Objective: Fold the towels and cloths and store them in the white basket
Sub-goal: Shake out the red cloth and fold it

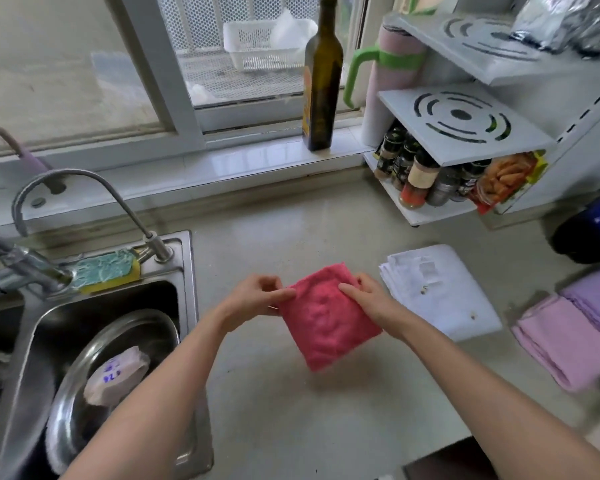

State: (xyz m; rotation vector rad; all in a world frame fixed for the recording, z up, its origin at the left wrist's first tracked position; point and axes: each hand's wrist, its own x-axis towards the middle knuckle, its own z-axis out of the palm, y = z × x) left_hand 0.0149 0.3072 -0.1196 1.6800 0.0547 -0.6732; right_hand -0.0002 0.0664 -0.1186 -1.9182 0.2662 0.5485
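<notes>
Both hands' fingers (284,295) pinch the folded pink cloth's (326,320) upper corners.

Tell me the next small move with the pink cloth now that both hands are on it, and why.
Probably set the pink cloth down flat on the counter beside the white towel. It already looks folded into a small square, pinched at its top corners by the left hand and right hand, and the folded white and purple cloths already lie there.
</notes>
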